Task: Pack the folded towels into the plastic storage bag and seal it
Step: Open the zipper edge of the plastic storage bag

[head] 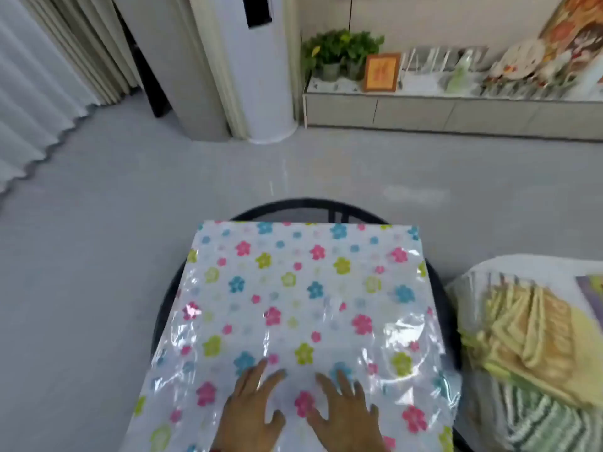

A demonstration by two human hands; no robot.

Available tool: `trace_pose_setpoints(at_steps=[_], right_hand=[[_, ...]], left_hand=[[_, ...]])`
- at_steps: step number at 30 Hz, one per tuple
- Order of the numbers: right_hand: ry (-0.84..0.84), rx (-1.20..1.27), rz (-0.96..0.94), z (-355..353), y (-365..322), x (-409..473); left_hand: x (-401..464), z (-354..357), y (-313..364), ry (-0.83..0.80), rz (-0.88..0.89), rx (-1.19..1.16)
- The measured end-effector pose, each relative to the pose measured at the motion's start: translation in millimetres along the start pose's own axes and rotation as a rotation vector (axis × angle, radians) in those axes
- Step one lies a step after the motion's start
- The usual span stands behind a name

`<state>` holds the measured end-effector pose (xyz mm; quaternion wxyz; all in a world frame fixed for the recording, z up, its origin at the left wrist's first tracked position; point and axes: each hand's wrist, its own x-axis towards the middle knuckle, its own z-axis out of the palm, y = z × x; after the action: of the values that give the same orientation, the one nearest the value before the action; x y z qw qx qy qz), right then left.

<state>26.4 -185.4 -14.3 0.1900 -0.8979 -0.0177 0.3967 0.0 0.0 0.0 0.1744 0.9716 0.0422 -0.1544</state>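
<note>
a: where's the plastic storage bag (293, 288)?

b: lying flat across the round dark tabletop (440, 288). it covers most of the top and hangs over the near edge. it's white with pink, blue and green flowers, and its clear film is wrinkled and glossy toward the near edge.

a: and the hands?

b: both rest on the bag at the near edge, side by side but apart. the left hand (251, 406) lies palm down with its fingers (257, 373) spread and flat on the plastic, gripping nothing. the right hand (346, 412) is the same: open, fingers (339, 380) splayed, pressed on the film, nothing held. a pink flower shows between the two thumbs.

a: any towels?

b: a pile of folded towels (528, 337), yellow ones over green-striped ones, sits off the right edge of the tabletop inside a thin clear wrap. i can't tell what it rests on.

a: what's past the far edge?

b: grey floor (98, 207), then a tall white air conditioner (257, 76), curtains (39, 76) to the left, and a low cabinet (424, 109) with potted plants (339, 53) and a small framed picture (381, 73).
</note>
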Motion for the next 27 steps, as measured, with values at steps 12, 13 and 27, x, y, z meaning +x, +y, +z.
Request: trace_pose_setpoints(at_steps=[12, 13, 27], right_hand=[[0.637, -0.277, -0.155, 176.4, 52.8, 103.7], [0.678, -0.277, -0.157, 179.1, 52.4, 103.7], [0.775, -0.206, -0.216, 194.9, 45.0, 100.8]], left_hand=[[35.8, 184.3, -90.3, 0.103, 0.143, 0.352], [35.1, 186.2, -92.4, 0.137, 0.162, 0.356], [30.2, 191.4, -98.4, 0.272, 0.24, 0.259]])
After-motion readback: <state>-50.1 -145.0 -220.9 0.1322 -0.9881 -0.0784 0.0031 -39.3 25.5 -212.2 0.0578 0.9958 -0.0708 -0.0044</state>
